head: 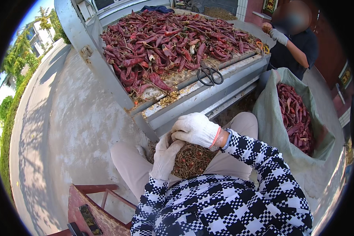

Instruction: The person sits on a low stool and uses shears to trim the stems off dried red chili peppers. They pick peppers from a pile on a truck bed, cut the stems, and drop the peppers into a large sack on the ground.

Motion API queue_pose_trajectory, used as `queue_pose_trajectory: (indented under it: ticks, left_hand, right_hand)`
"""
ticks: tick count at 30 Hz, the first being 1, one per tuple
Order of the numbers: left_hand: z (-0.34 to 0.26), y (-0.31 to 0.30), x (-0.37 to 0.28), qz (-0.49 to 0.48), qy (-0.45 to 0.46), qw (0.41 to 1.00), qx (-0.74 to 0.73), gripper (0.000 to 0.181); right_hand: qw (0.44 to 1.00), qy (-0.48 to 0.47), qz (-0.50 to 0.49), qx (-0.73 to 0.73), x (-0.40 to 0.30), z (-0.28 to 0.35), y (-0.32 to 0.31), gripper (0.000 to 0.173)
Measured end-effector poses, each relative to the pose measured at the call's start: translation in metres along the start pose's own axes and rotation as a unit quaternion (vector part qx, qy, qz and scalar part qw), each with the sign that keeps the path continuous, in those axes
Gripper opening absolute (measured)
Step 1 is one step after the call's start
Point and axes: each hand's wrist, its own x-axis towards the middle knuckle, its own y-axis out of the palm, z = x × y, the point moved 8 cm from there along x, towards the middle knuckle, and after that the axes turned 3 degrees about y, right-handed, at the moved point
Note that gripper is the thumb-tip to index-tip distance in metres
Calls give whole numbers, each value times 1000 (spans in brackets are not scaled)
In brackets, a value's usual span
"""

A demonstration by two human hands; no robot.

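Note:
My left hand (166, 155) and my right hand (194, 129), both in white knitted gloves, meet above my lap with curled fingers. The fingers cover whatever may be between them, so I cannot tell if they hold anything. Below them, between my knees, lies a heap of dry stems (191, 160) with bits of red. Beyond my hands, a large pile of dried red chili peppers (165, 44) covers a metal truck bed, and black-handled scissors (209, 76) rest on its edge. A woven sack (267, 118) of dried red peppers (295, 118) stands open at the right.
The truck bed's metal side (212, 88) runs close in front of my knees. A co-worker (298, 50) with a gloved hand is at the far right corner. A worn red wooden stool or chair (91, 203) stands at lower left, with a phone (90, 219) on it.

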Motion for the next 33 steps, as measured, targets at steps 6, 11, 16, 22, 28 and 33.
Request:
queue_pose_trajectory:
  ticks: [6,11,16,22,28,33]
  left_hand:
    - [-3,5,-2,13,14,995,98,30]
    - [-5,5,3,15,94,971,217,27]
    - [-3,4,2,-3,90,977,193,23]
    - [5,-4,5,-19,71,966,249,18]
    - [-4,5,2,13,156,935,319,15]
    - [11,-1,9,6,92,980,177,15]
  right_hand:
    - [997,54,-11,62,-6,-1,0,24]
    - [988,87,-66,109,-12,-5,2,24]
    - [959,160,-78,222,-13,-15,12,18]
    - [973,113,-67,191,-14,-15,23,12]
    - [734,459,-44,498,-31,-38,46,18]
    - [734,445,-25,512,-33,-60,44,34]
